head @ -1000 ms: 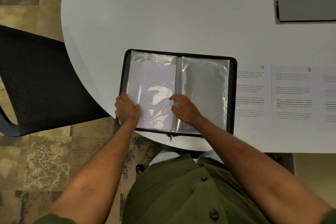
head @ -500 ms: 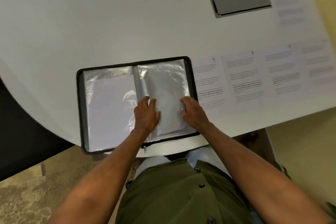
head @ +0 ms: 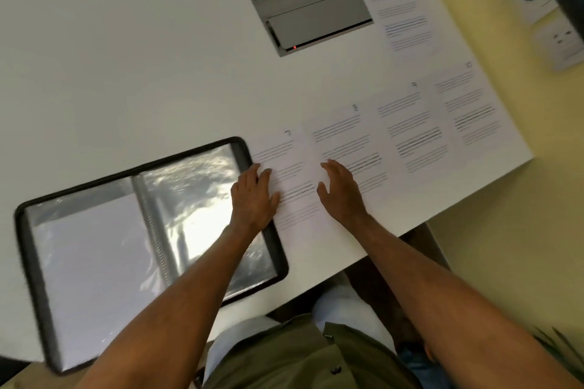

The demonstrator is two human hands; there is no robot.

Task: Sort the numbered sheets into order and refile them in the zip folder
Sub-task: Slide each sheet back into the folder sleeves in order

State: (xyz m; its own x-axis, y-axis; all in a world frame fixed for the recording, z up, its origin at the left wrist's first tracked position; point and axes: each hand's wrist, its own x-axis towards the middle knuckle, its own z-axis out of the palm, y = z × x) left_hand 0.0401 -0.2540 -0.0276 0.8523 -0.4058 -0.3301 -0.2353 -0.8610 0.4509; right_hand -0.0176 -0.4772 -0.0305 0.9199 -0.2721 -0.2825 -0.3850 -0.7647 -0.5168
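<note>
Both hands, the left hand and right hand, lie open on sheet 7, just right of the open zip folder, its long axis running near-to-far.

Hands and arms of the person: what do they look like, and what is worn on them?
Both hands, left hand and right hand, are bare: no gloves, rings or watch show. The forearms are bare too, with no sleeves in view. An olive-green buttoned shirt covers the torso.
</note>
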